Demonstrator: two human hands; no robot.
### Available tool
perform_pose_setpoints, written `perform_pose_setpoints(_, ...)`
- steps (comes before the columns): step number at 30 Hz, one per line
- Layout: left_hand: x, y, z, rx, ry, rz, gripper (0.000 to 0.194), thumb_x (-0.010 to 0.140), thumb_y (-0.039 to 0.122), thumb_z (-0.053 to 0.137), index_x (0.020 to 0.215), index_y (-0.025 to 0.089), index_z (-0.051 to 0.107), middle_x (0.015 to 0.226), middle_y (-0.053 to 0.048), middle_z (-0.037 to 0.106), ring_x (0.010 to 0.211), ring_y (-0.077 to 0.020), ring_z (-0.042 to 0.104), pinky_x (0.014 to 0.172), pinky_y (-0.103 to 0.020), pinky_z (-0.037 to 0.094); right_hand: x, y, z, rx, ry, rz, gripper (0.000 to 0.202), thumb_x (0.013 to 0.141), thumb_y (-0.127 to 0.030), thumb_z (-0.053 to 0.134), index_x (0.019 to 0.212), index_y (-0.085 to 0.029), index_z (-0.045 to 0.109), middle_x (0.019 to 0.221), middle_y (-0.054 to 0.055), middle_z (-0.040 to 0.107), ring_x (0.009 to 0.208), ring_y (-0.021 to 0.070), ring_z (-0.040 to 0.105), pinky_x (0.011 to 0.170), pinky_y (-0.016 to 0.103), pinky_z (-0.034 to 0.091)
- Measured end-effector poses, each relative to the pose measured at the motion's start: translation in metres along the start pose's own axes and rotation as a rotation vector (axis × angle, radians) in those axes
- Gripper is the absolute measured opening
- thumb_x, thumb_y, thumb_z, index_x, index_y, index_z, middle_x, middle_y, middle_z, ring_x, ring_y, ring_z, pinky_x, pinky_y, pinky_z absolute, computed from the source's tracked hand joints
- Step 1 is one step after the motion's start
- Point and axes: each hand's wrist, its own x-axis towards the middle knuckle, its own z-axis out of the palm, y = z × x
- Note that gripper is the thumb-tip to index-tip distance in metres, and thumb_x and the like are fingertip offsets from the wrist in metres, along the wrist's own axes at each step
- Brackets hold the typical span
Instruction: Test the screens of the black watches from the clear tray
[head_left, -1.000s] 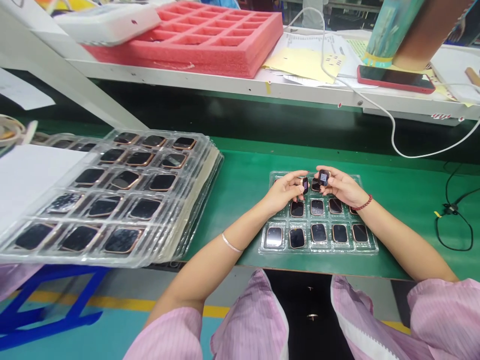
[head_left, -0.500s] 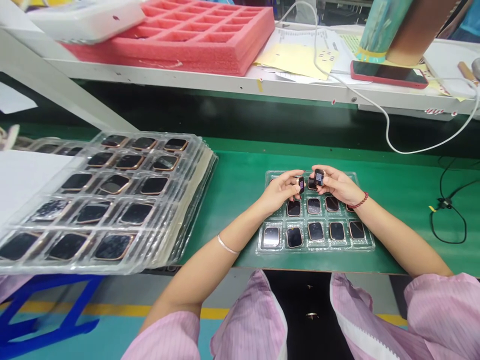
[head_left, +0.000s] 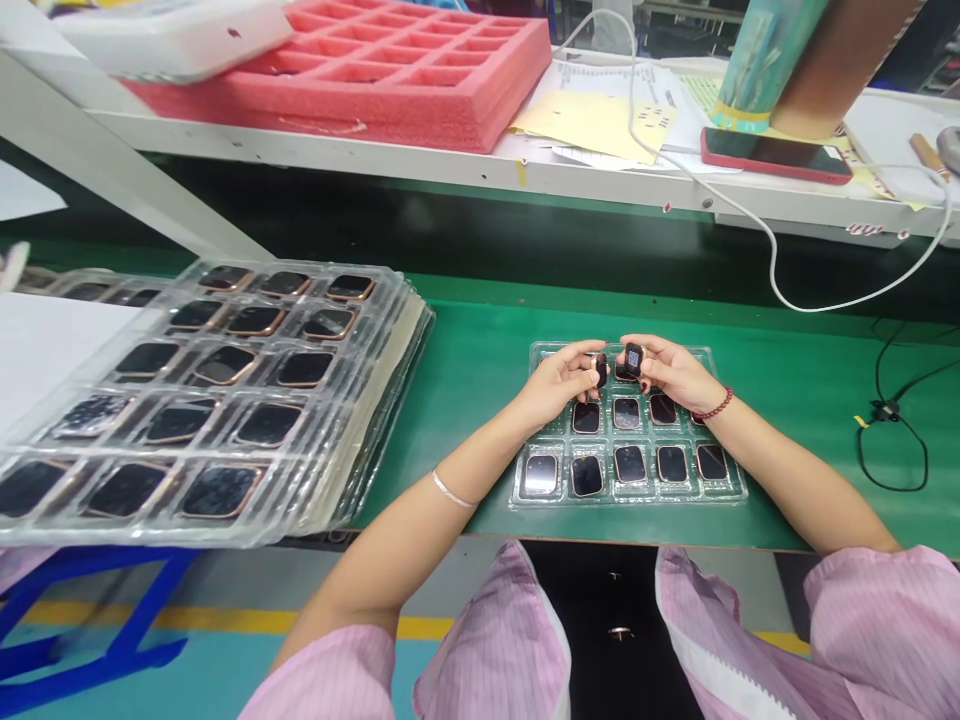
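Observation:
Over the far side of a clear plastic tray [head_left: 630, 495], my left hand [head_left: 564, 382] is closed on a small dark smartwatch body [head_left: 600, 370] with a gold-coloured edge. Close beside it, my right hand [head_left: 670, 370] pinches another smartwatch body [head_left: 634, 358], which shows a pale square code on its dark face. The two watch bodies are apart. In the tray's pockets lie several square watch bodies with dark glass, one of them a watch body [head_left: 587, 475] in the front row. My hands hide part of the tray's back row.
On the left stands a tall stack of clear trays [head_left: 259, 375] with more watch bodies, next to a white sheet [head_left: 60, 360]. A black cable [head_left: 889, 410] lies on the green mat at right. The shelf above holds pink foam [head_left: 480, 100], papers and a phone [head_left: 776, 155]; a white cable [head_left: 772, 245] hangs down.
The left watch body has turned slightly, so the purple patch on its face no longer shows. The right one has shifted a little to the left. Both hands keep their hold.

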Motion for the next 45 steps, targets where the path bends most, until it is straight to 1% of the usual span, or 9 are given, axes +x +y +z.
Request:
perform_pose_setpoints(4, -0.0001, -0.0002, -0.0002, 0.008, -0.006, 0.007, 0.062, 0.080, 0.044, 0.079, 0.133, 0.019, 0.060, 0.102, -0.008, 0.070, 0.070, -0.0142, 0.066, 0.061, -0.026, 0.049, 0.0002, -0.0003, 0.0027, -0.060, -0.019, -0.045, 0.051, 0.082, -0.041, 0.083, 0.126, -0.023, 0.067, 0.111, 0.005, 0.075, 0.058, 0.0058, 0.056, 0.056, 0.020, 0.055)
perform_pose_setpoints(8, 0.0006, -0.0011, -0.0004, 0.010, 0.004, 0.003, 0.063, 0.079, 0.046, 0.079, 0.133, 0.018, 0.059, 0.101, -0.008, 0.070, 0.068, -0.0139, 0.066, 0.059, -0.025, 0.049, 0.0005, -0.0008, 0.0031, -0.086, -0.041, -0.045, 0.054, 0.082, -0.045, 0.082, 0.127, -0.022, 0.065, 0.108, 0.005, 0.074, 0.058, 0.0062, 0.054, 0.055, 0.021, 0.054)
perform_pose_setpoints(21, 0.0003, -0.0009, -0.0004, 0.028, -0.003, 0.014, 0.064, 0.079, 0.047, 0.078, 0.132, 0.016, 0.060, 0.102, -0.009, 0.070, 0.069, -0.0153, 0.067, 0.060, -0.027, 0.049, 0.0000, -0.0023, 0.0037, -0.142, -0.056, -0.042, 0.054, 0.083, -0.048, 0.080, 0.127, -0.023, 0.064, 0.108, 0.006, 0.072, 0.060, 0.0079, 0.053, 0.055, 0.023, 0.054)
perform_pose_setpoints(27, 0.0004, -0.0014, -0.0005, 0.001, -0.006, 0.005, 0.062, 0.078, 0.046, 0.080, 0.130, 0.018, 0.061, 0.103, -0.008, 0.071, 0.068, -0.0131, 0.066, 0.059, -0.024, 0.049, 0.0001, -0.0016, 0.0042, -0.161, -0.060, -0.062, 0.052, 0.083, -0.046, 0.081, 0.127, -0.022, 0.066, 0.107, 0.005, 0.070, 0.065, 0.0091, 0.056, 0.057, 0.022, 0.054)
perform_pose_setpoints(33, 0.0004, -0.0006, 0.0003, -0.004, -0.005, 0.009, 0.059, 0.078, 0.044, 0.080, 0.127, 0.018, 0.062, 0.097, -0.006, 0.071, 0.067, -0.0123, 0.066, 0.058, -0.023, 0.049, 0.0002, -0.0012, 0.0035, -0.169, -0.060, -0.055, 0.050, 0.084, -0.044, 0.080, 0.127, -0.023, 0.066, 0.106, 0.005, 0.071, 0.065, 0.0090, 0.057, 0.056, 0.022, 0.055)
perform_pose_setpoints(37, 0.0001, -0.0013, 0.0003, -0.001, 0.000, 0.004, 0.059, 0.079, 0.044, 0.080, 0.128, 0.016, 0.060, 0.101, -0.008, 0.072, 0.070, -0.0133, 0.069, 0.059, -0.023, 0.050, 0.0000, 0.0005, 0.0013, -0.144, -0.056, -0.038, 0.053, 0.084, -0.044, 0.080, 0.130, -0.022, 0.065, 0.107, 0.005, 0.072, 0.064, 0.0092, 0.062, 0.062, 0.026, 0.060)
perform_pose_setpoints(41, 0.0003, -0.0024, 0.0014, -0.014, 0.061, -0.020, 0.052, 0.085, 0.040, 0.074, 0.129, 0.016, 0.060, 0.110, -0.011, 0.072, 0.085, -0.0184, 0.073, 0.065, -0.025, 0.054, 0.0002, 0.0028, -0.0008, -0.105, -0.021, 0.017, 0.058, 0.089, -0.045, 0.075, 0.139, -0.022, 0.059, 0.099, 0.006, 0.075, 0.080, 0.0160, 0.074, 0.074, 0.029, 0.064)
perform_pose_setpoints(43, 0.0004, -0.0025, 0.0027, -0.022, 0.076, -0.023, 0.049, 0.086, 0.032, 0.071, 0.130, 0.016, 0.059, 0.114, -0.012, 0.071, 0.091, -0.0201, 0.073, 0.067, -0.026, 0.055, 0.0005, 0.0036, -0.0008, -0.114, -0.016, 0.008, 0.057, 0.089, -0.040, 0.075, 0.140, -0.022, 0.058, 0.104, 0.007, 0.076, 0.084, 0.0170, 0.075, 0.077, 0.029, 0.064)
perform_pose_setpoints(45, 0.0004, -0.0020, 0.0042, -0.016, 0.079, -0.018, 0.050, 0.083, 0.025, 0.070, 0.131, 0.016, 0.058, 0.114, -0.012, 0.070, 0.093, -0.0211, 0.073, 0.067, -0.026, 0.055, 0.0006, 0.0038, 0.0004, -0.131, -0.028, -0.029, 0.056, 0.087, -0.034, 0.076, 0.138, -0.023, 0.059, 0.115, 0.009, 0.075, 0.084, 0.0160, 0.075, 0.076, 0.029, 0.064)
